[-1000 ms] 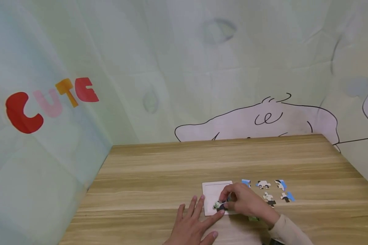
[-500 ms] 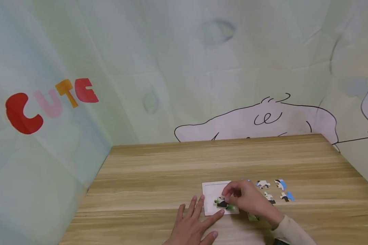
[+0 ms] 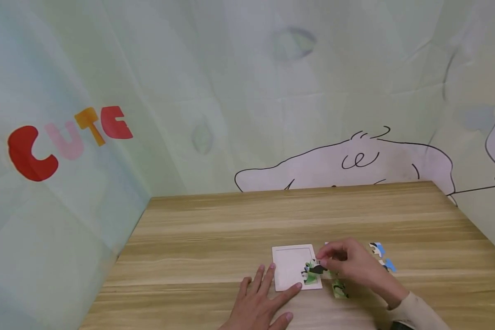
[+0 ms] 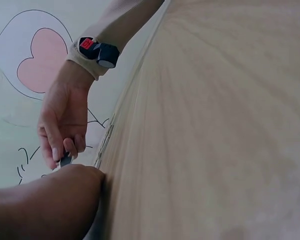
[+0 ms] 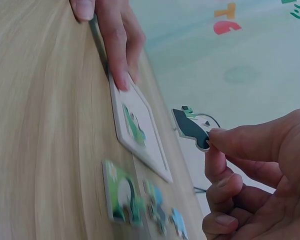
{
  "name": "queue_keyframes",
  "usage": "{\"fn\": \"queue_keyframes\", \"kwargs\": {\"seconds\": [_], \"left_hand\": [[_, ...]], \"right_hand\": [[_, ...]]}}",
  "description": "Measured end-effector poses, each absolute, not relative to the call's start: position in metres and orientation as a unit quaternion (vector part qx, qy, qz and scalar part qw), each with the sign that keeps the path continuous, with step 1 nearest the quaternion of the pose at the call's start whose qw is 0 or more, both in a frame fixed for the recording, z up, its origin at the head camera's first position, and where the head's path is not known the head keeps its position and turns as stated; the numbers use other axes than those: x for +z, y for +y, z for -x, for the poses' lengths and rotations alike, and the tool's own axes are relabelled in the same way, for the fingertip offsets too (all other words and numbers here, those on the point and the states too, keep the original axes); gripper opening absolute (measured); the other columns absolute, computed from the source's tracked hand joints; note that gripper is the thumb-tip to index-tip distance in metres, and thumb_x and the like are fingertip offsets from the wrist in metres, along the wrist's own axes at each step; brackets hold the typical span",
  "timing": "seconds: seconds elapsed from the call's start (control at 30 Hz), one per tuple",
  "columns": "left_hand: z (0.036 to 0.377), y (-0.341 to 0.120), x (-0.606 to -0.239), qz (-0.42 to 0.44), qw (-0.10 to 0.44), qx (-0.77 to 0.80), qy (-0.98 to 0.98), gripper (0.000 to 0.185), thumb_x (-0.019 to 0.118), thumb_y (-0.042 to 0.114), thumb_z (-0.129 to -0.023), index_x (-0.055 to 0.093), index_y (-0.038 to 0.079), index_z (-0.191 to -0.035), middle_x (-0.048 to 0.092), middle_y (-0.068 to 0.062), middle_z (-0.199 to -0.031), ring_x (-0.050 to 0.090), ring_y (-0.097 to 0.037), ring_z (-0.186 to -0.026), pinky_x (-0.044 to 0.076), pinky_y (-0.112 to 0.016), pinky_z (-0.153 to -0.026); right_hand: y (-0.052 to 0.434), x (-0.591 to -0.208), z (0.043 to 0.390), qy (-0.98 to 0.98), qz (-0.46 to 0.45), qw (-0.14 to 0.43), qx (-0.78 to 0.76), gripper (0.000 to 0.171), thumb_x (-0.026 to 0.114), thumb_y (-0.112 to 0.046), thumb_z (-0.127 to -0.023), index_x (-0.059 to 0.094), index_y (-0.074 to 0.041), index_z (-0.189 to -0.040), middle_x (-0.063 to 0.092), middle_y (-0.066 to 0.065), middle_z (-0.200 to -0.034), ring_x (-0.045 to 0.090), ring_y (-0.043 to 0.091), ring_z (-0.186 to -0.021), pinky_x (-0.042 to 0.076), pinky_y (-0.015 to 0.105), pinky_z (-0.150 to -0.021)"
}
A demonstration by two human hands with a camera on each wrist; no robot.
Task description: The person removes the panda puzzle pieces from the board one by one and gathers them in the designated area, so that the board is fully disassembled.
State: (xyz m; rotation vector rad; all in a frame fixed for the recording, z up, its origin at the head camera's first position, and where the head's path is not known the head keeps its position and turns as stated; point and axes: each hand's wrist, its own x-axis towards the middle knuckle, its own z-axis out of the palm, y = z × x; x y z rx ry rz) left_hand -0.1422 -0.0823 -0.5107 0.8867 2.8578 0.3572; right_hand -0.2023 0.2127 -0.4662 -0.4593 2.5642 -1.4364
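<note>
A white square puzzle tray (image 3: 290,263) lies on the wooden table (image 3: 231,229). My left hand (image 3: 257,305) rests flat beside it, one fingertip pressing the tray's near edge (image 5: 121,75). My right hand (image 3: 346,262) pinches a dark and white puzzle piece (image 5: 192,129) between thumb and forefinger, lifted just over the tray's right edge (image 3: 316,268). One green piece (image 3: 310,277) lies inside the tray at its near right corner (image 5: 134,127). The left wrist view shows the right hand (image 4: 65,120) from the side, with the piece (image 4: 66,160) at its fingertips.
A loose green piece (image 3: 339,289) lies on the table just right of the tray. More loose pieces with blue (image 3: 377,249) sit farther right, partly hidden by my right hand. A printed fabric backdrop (image 3: 247,91) closes off the table's far and left sides.
My right hand has moved to the right across the tray, carrying the dark piece up off the board. A green piece now shows in the tray's near right corner. The left hand has stayed put.
</note>
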Motion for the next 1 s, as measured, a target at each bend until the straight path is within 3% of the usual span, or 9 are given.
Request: {"fn": "queue_keyframes", "kwargs": {"seconds": [0.33,0.53,0.73,1.0], "left_hand": [[0.147,-0.083,-0.516,-0.288,0.092,0.154,0.941,0.053,0.03,0.073,-0.107,0.027,0.066,-0.16,0.028,-0.018,-0.177,0.033,-0.05,-0.16,0.031,-0.075,-0.115],[0.146,-0.084,-0.521,-0.296,0.056,0.148,0.942,0.054,0.03,0.072,-0.108,0.026,0.064,-0.161,0.028,-0.018,-0.177,0.037,-0.049,-0.158,0.035,-0.072,-0.111],[0.147,-0.083,-0.518,-0.287,0.079,0.16,0.941,0.053,0.03,0.073,-0.107,0.027,0.066,-0.16,0.026,-0.017,-0.178,0.035,-0.049,-0.159,0.032,-0.071,-0.112],[0.147,-0.082,-0.518,-0.287,0.069,0.152,0.943,0.053,0.031,0.072,-0.107,0.028,0.066,-0.16,0.029,-0.018,-0.177,0.037,-0.049,-0.158,0.033,-0.068,-0.11]], "right_hand": [[0.246,-0.468,0.197,0.845,0.13,0.093,-0.51,0.009,0.076,-0.011,-0.096,0.08,-0.008,-0.103,0.077,0.007,-0.103,0.062,0.004,-0.083,0.052,0.023,-0.071],[0.264,-0.468,0.194,0.853,0.116,0.132,-0.491,0.01,0.075,-0.012,-0.098,0.079,-0.006,-0.106,0.074,0.008,-0.099,0.062,0.008,-0.078,0.052,0.026,-0.067],[0.283,-0.472,0.188,0.848,0.153,0.142,-0.488,0.01,0.073,-0.01,-0.098,0.078,-0.005,-0.105,0.073,0.0,-0.095,0.059,0.001,-0.081,0.051,0.023,-0.07],[0.304,-0.481,0.183,0.838,0.195,0.16,-0.484,0.009,0.072,-0.006,-0.098,0.078,-0.004,-0.104,0.077,-0.004,-0.097,0.06,-0.004,-0.084,0.05,0.021,-0.071]]}}
